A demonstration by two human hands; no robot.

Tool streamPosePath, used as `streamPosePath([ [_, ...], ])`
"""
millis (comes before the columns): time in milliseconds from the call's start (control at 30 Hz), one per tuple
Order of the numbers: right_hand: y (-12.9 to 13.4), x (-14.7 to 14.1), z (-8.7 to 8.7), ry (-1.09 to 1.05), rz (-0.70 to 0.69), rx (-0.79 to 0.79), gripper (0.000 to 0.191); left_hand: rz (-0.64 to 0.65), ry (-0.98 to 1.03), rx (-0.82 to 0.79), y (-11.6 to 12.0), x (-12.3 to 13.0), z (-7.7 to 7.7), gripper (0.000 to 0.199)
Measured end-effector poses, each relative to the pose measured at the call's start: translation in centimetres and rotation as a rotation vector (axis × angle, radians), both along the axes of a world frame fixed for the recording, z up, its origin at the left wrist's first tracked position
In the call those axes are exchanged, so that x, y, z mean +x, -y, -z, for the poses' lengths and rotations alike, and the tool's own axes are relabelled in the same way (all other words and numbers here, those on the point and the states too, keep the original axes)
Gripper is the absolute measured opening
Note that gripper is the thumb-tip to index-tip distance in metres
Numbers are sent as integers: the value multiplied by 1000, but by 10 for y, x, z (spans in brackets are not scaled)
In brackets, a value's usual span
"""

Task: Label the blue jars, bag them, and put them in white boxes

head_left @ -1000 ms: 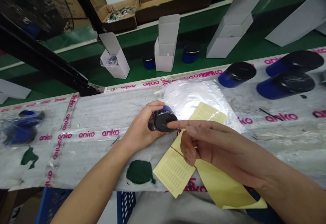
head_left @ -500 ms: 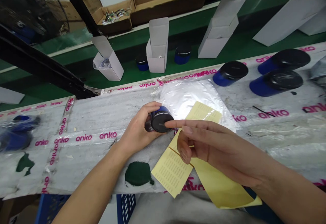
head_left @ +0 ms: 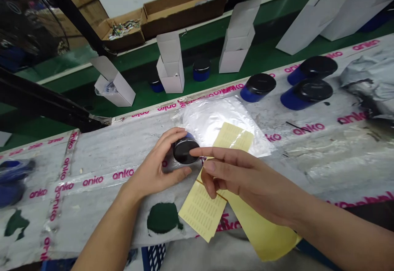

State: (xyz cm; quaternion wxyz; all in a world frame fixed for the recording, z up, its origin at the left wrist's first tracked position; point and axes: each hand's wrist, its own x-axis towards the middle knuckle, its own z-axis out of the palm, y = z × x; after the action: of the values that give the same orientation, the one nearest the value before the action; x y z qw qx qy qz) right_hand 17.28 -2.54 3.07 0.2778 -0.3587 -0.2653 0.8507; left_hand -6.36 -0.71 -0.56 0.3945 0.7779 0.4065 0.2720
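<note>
On the wrapped bench stands a short round blue canister with a black top [head_left: 185, 150]. My left hand [head_left: 156, 164] curves around its left side, fingers at the far edge and thumb stretched apart at the front, so the grip is loose and open. The outstretched index finger of my right hand [head_left: 229, 170] reaches the right edge of the black top. Its other fingers are partly curled, with nothing visible in them. Beneath that hand lie yellow label sheets [head_left: 203, 211], printed with rows of small labels, and a yellow backing sheet [head_left: 261, 230].
A pile of clear plastic bags [head_left: 203, 117] lies behind the labels. Similar blue canisters [head_left: 257, 87] stand at the right. White open boxes [head_left: 170, 70] line the green conveyor [head_left: 140, 86]. A black post [head_left: 46, 98] slants at left; a blue basket [head_left: 154, 256] sits below the bench.
My left thumb has moved off the canister and spread outward, loosening the hold. My right index finger stays at the black top. The whole view has shifted, with the background sliding left.
</note>
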Motion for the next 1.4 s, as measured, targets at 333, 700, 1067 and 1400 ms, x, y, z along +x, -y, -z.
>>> streamPosePath([
  [333,-3,13,-2,328,78,342,51,-253,79,-25,1,11,6,35],
  [700,-3,67,15,995,-68,1062,21,-491,74,-37,-4,39,4,18],
  [1067,-80,38,27,1220,-227,1564,31,-464,27,42,-6,39,9,36],
  [1400,-103,25,45,1087,-195,1757,21,-547,41,255,-4,24,2,28],
])
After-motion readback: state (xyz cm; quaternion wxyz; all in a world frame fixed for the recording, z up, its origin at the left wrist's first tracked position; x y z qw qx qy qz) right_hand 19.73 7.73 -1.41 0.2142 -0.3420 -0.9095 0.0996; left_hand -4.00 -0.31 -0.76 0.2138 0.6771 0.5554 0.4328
